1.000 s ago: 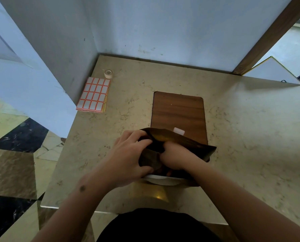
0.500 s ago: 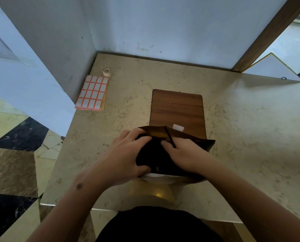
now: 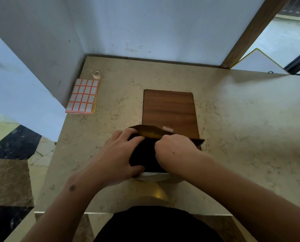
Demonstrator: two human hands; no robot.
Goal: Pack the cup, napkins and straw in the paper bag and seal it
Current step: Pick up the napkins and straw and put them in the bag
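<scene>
I see a beige, veined marble counter [image 3: 233, 119], smooth and slightly glossy. Beyond my fingertips lies a rectangular wood-grain board [image 3: 169, 109] with rounded corners, flat on the counter. The brown paper bag [image 3: 145, 151] stands between my two hands, its crumpled top edge bent toward the board. My left hand [image 3: 117, 154] curls round the bag's left side, fingers together over the top fold, thumb at the near face. My right hand [image 3: 175, 151] pinches the top fold, fingers curled tight. A white rounded rim [image 3: 152, 177], perhaps the cup, shows below my thumbs. Far left of my fingers sit a sheet of red-bordered labels [image 3: 83, 96] and a small tape roll [image 3: 96, 74].
</scene>
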